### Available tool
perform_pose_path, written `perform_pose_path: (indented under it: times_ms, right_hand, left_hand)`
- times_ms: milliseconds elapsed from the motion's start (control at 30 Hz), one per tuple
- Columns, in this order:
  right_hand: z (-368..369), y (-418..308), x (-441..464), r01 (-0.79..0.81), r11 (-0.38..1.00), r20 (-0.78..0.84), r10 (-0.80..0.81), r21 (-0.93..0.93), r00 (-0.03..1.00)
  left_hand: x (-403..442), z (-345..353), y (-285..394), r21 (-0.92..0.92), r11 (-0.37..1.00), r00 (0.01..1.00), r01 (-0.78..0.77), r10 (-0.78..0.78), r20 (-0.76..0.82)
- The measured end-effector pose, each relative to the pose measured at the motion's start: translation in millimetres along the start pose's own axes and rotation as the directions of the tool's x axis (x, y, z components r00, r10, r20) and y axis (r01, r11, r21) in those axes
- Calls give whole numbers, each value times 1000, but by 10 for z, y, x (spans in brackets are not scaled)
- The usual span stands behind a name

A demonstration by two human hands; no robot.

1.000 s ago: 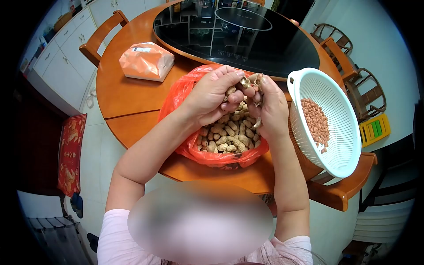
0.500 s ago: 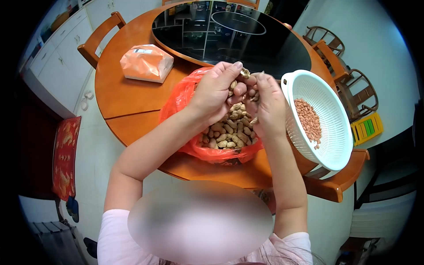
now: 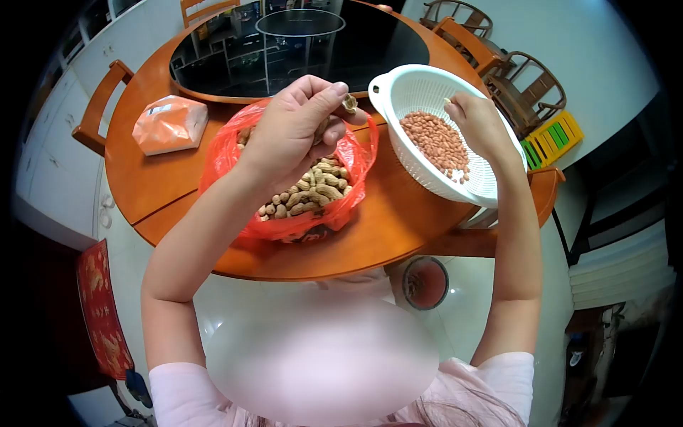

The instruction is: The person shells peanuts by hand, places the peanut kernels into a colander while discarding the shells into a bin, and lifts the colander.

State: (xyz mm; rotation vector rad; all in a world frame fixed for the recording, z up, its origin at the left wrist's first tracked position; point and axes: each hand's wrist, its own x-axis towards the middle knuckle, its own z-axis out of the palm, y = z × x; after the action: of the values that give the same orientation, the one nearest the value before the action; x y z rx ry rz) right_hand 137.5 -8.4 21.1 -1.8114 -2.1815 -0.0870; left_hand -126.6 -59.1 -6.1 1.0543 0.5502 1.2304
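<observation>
Above a red plastic bag (image 3: 359,171) of unshelled peanuts (image 3: 306,196), my left hand (image 3: 295,128) is closed on a piece of peanut shell (image 3: 349,104) between thumb and finger, with more peanut partly hidden in its palm. My right hand (image 3: 478,122) is over the right side of a white basket (image 3: 409,153), fingers closed; a small pale bit (image 3: 447,101) shows at the fingertips, too small to name. Shelled reddish peanuts (image 3: 434,139) lie in the basket, with a few whitish ones near its lower edge.
An orange-and-white packet (image 3: 169,124) lies on the left of the round wooden table (image 3: 299,260). Behind the bag is a black glass turntable (image 3: 299,53). A bin (image 3: 425,282) stands on the floor below the table's front edge. Wooden chairs (image 3: 103,107) surround the table.
My right hand has left my left hand and moved right, over the basket. My left hand still holds the shell. The view has shifted to the right.
</observation>
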Motion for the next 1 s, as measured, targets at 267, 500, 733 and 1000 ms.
perform_pose_path:
  times_ms: [267, 500, 733, 1000]
  right_hand:
    - [-185, 84, -86, -42, 599, 54, -2, 800, 999]
    - [-91, 57, -350, -44, -26, 43, -52, 999, 998]
    - [234, -243, -1462, -62, -740, 128, 32, 670, 991]
    - [1395, 330, -3045, -103, -921, 513, 115, 376, 851]
  left_hand:
    - [-28, 256, 3, -58, 998, 997, 35, -31, 69]
    - [-117, 464, -215, -113, 987, 990, 115, -104, 99]
    - [-462, 776, -648, -504, 792, 938, 344, -318, 141]
    - [-922, 1128, -1937, -313, 472, 558, 824, -770, 309]
